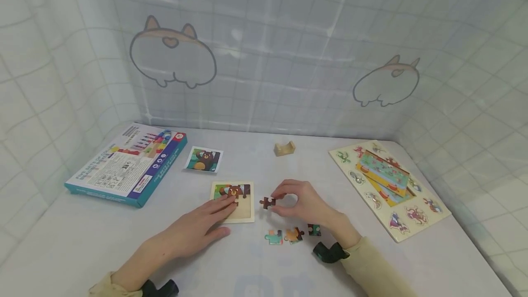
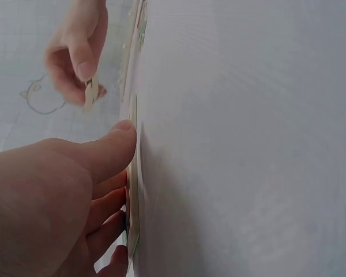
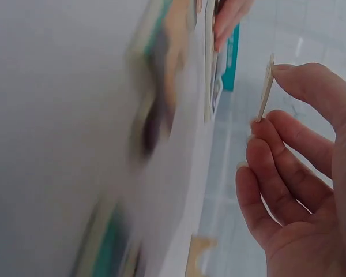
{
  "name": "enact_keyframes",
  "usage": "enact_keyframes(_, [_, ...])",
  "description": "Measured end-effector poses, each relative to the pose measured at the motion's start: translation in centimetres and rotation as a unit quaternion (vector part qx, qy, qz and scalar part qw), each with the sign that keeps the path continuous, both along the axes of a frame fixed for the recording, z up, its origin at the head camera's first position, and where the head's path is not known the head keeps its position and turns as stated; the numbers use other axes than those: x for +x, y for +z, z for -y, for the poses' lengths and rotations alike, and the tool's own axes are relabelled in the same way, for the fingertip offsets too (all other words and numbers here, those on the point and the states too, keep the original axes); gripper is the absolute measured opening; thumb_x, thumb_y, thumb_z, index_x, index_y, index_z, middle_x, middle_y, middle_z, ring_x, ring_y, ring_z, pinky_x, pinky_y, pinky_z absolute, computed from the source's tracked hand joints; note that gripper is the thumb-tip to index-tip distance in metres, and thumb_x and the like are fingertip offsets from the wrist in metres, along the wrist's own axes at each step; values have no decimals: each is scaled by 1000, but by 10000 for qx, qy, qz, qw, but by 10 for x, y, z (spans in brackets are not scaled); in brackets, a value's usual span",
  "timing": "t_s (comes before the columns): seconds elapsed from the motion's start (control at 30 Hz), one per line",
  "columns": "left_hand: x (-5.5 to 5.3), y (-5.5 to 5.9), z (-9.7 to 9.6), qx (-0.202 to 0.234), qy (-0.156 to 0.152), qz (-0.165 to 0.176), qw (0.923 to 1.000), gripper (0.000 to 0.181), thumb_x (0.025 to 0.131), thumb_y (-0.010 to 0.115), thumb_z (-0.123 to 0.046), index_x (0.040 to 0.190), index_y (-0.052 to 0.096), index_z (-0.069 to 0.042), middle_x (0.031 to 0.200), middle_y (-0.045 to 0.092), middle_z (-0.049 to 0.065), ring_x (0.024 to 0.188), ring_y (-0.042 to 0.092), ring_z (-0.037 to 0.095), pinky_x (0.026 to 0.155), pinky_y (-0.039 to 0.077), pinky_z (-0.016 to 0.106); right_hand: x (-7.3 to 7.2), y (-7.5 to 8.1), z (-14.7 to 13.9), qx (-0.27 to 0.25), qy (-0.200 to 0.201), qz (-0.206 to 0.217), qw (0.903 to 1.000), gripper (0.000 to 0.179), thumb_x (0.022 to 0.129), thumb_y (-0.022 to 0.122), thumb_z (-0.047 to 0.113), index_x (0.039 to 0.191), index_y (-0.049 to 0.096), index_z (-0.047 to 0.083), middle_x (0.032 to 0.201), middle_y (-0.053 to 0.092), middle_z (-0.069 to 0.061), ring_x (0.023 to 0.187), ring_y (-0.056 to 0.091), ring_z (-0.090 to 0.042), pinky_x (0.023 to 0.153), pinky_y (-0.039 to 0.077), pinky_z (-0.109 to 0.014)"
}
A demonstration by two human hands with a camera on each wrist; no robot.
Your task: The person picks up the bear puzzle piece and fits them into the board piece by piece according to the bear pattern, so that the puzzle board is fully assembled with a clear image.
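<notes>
Three small, colourful jigsaw pieces, one mostly turquoise (image 1: 274, 237), one orange and brown (image 1: 294, 235) and one dark green (image 1: 314, 230), lie in a row on the white cloth-covered tabletop (image 1: 231, 265), on the near side of the right hand (image 1: 299, 200). That hand pinches a dark brown wooden jigsaw piece (image 1: 267, 203) between thumb and fingertips, raised off the tabletop just beside the right edge of a square, pale wooden puzzle tray (image 1: 243, 210). The left hand (image 1: 198, 230) lies with fingers extended across the tray's left part, gripping no loose piece. Bear-picture pieces fill the tray's far part; bare wood shows toward its near right corner. Beyond the tray is a square bear picture card (image 1: 204, 159). A flat, teal-sided printed box (image 1: 128, 164) occupies the tabletop's far left corner. Near the far edge stands a small, notched wooden block (image 1: 284, 149). Toward the right edge, a cream puzzle board (image 1: 381, 210) with animal figures carries brightly coloured rectangular pictures (image 1: 385, 173).
</notes>
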State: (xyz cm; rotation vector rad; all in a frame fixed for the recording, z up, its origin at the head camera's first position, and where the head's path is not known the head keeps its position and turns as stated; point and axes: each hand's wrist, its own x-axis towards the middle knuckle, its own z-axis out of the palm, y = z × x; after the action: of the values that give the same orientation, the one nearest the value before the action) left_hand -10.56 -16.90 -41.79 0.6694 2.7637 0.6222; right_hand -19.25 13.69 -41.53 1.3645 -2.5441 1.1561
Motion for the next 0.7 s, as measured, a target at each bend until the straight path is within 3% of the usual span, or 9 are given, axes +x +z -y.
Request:
enact_keyframes(0.17, [0, 0, 0, -28, 49, 20, 10000, 64, 99, 55, -50, 155, 39, -22, 164, 30, 0, 152, 25, 28, 117, 33, 55, -2, 2, 29, 1, 389, -117, 9992, 16, 87, 79, 21, 99, 75, 10, 96, 71, 4, 87, 68, -17, 76, 59, -32])
enact_keyframes(0.37, [0, 0, 0, -34, 11, -78, 10000, 63, 99, 56, -49, 154, 41, -21, 163, 32, 1, 151, 28, 29, 116, 35, 56, -4, 9, 56, 80, 496, -177, 9986, 17, 87, 78, 23, 100, 76, 12, 95, 70, 6, 87, 67, -17, 75, 59, -33])
enact_keyframes(0.7, [-2, -1, -2, -37, 38, -141, 9999, 61, 99, 58, -47, 150, 47, -16, 162, 33, 1, 150, 30, 29, 116, 33, 57, -1, 6, 63, 530, 451, -174, 9974, 19, 87, 77, 22, 101, 76, 9, 94, 70, 2, 87, 67, -15, 75, 59, -30])
